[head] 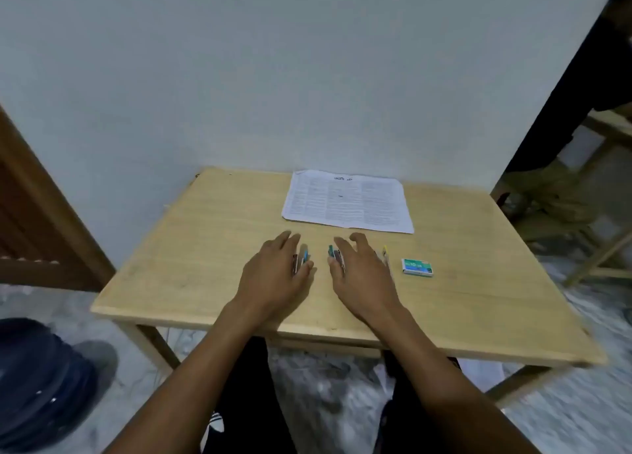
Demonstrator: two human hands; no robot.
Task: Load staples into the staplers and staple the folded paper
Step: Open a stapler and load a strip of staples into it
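A: Head view: left grip (pixel 273 275) and right grip (pixel 362 275) are seen released, fingers spread over small staplers (pixel 305 257) mid-bench (pixel 191 248).
B: Contact can't be told. Printed paper (pixel 347 200) is laid flat at the far edge. The staple box (pixel 417 267) is placed right of a yellow stapler (pixel 385 253).

On my feed I can read only a pale "10" on the green staple box (pixel 417 267); the printed sheet (pixel 347 200) carries a heading and columns too blurred to read.
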